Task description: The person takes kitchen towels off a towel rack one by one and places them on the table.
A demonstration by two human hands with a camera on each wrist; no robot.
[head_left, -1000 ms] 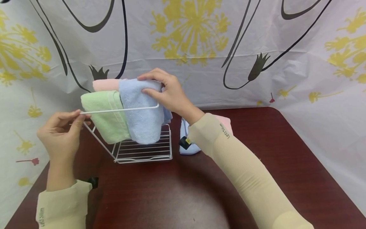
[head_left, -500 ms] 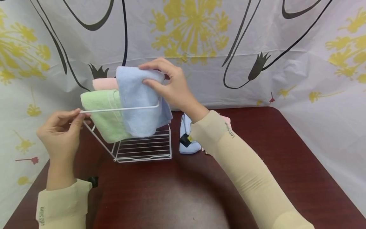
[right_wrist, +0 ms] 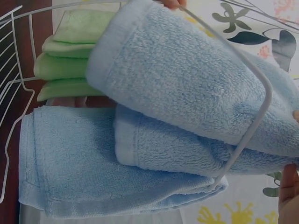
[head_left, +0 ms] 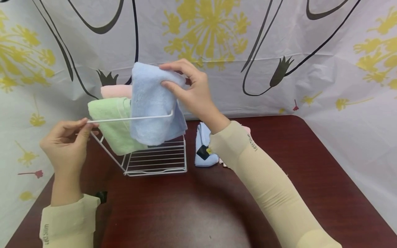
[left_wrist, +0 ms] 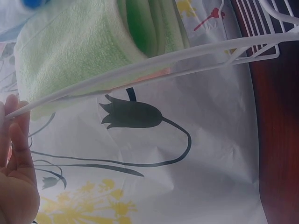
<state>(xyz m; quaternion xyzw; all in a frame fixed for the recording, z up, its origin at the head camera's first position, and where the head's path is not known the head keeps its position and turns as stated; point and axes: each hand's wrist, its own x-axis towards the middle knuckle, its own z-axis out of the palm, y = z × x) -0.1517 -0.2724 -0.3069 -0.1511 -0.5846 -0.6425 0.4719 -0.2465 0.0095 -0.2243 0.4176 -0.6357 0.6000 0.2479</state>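
Observation:
A white wire rack [head_left: 130, 119] stands at the left of the table with its top rail raised. My left hand [head_left: 66, 144] pinches the rail's left corner between thumb and fingers. My right hand [head_left: 193, 88] grips the upper right edge of a folded blue towel [head_left: 152, 93], which sits partly above the rail with its lower part behind it. Under and behind it, a second blue towel [right_wrist: 74, 158] hangs over the rack in the right wrist view. Left of the blue one hangs a folded green towel [head_left: 113, 120], with a pink towel [head_left: 116, 91] behind, mostly hidden.
A folded blue cloth [head_left: 201, 137] lies right of the rack on the dark red table [head_left: 155, 213]. Next to it is a pink cloth [head_left: 246, 129], largely covered by my right forearm. A patterned white curtain [head_left: 217, 93] hangs behind the table.
My right hand has lifted the blue towel upward and slightly right; its top now stands well above the green and pink towels. My left hand has stayed on the rail.

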